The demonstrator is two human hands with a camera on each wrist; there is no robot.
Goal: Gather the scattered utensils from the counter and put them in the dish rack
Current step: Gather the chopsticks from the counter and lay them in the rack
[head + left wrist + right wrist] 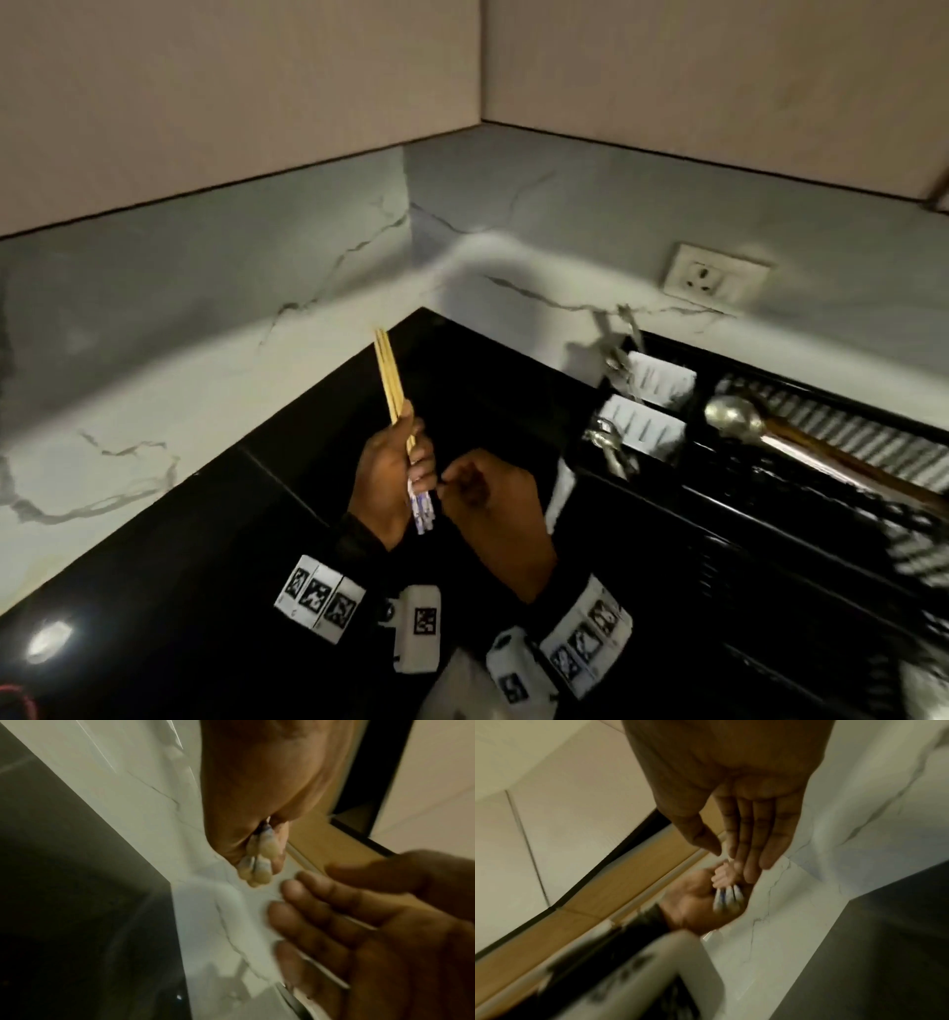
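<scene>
My left hand [411, 462] grips a bundle of wooden chopsticks [388, 375] upright above the black counter [205, 539]. Their plain tips point up and their white-and-blue patterned ends [422, 511] stick out below the fist. The left wrist view shows those ends [257, 862] poking from the curled fingers. My right hand [462, 488] is just to the right of the ends, with its fingers [752, 833] straight and holding nothing; whether it touches the ends I cannot tell. The black dish rack [770, 539] stands to the right.
The rack's white cutlery holders [652, 401] hold metal utensils, and a metal ladle [734, 416] lies across the rack. A marble backsplash wraps the corner, with a wall socket [716, 280] above the rack. A lamp glare [49, 640] shows on the counter at the near left.
</scene>
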